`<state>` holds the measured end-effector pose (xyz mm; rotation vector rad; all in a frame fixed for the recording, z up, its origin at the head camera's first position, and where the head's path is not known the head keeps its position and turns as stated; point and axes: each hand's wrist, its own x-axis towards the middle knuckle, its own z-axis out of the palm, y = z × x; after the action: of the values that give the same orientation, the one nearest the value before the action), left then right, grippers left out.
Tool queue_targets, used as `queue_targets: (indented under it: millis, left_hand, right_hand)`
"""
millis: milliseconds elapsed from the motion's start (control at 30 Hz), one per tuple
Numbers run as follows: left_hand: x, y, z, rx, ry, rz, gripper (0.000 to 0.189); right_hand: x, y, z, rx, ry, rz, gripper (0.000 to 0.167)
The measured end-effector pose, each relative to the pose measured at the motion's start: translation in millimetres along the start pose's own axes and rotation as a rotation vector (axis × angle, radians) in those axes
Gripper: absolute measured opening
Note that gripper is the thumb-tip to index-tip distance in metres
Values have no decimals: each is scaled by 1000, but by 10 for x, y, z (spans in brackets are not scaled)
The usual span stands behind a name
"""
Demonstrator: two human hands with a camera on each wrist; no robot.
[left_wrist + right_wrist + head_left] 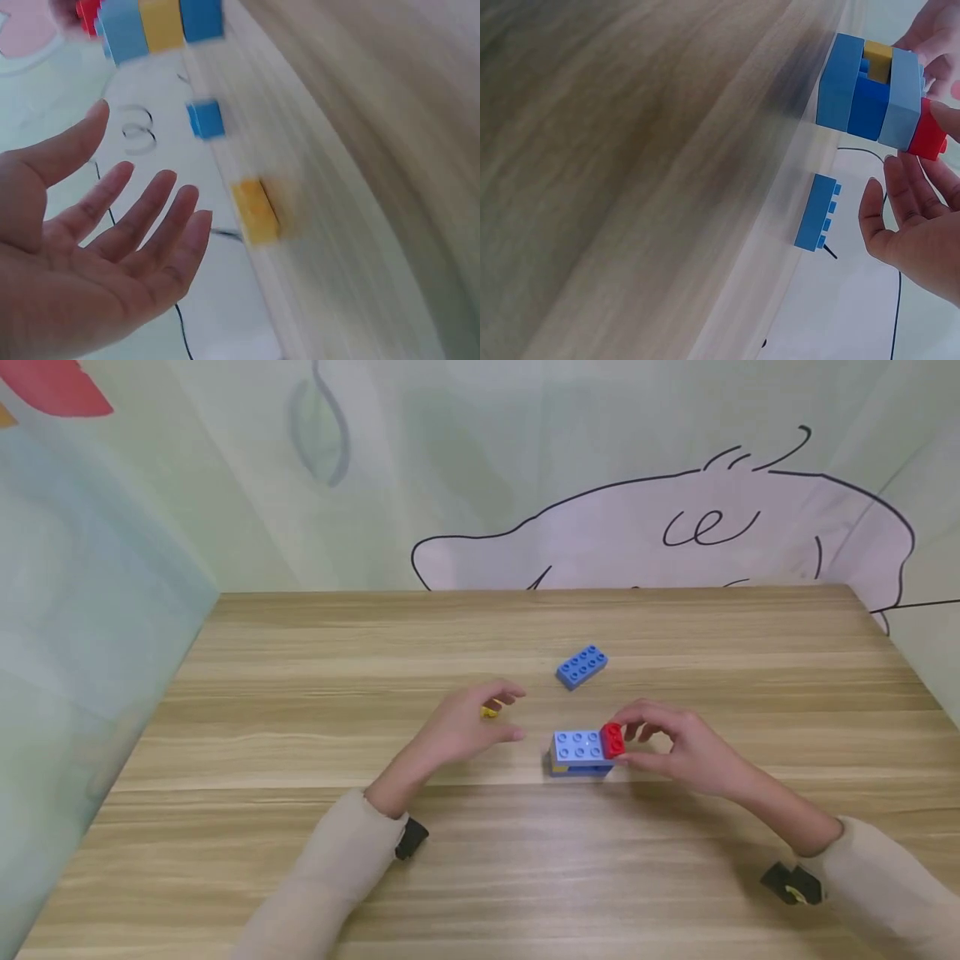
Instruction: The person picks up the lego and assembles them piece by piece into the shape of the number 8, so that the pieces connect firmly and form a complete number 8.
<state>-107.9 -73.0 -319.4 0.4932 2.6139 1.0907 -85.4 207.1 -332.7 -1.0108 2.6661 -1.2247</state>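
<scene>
A small stack of toy bricks stands on the table, topped by a light blue brick (576,747). Its middle layer has a yellow brick (877,61) and a dark blue brick (868,109), above a blue base brick (838,84). On the right end of the top sits a red brick (613,741), which my right hand (686,753) pinches between thumb and fingers. To the left of the stack my left hand (467,725) is held apart from it, fingers loosely spread and holding nothing. Behind that hand lies a loose yellow brick (255,212), mostly hidden in the head view.
A loose blue brick (582,667) with two rows of studs lies behind the stack. The wood-grain table (300,693) ends at a curtain (465,460) with line drawings along its far edge. Dark straps (411,839) hang at the sleeves.
</scene>
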Motion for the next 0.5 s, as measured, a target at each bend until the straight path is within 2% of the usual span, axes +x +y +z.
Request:
queue_targets:
  millis: [200,333,500]
  left_hand:
    - [26,-208,-159,10,41,-37,46]
    - [28,-283,-211,19,24,-79,47]
    - [24,-334,-233,44,-6,-85,46]
  right_hand:
    - [0,1,1,1,-4,8,36]
    - [-1,5,1,6,-5,10,35]
    - [-2,5,-2,8,-3,9,36]
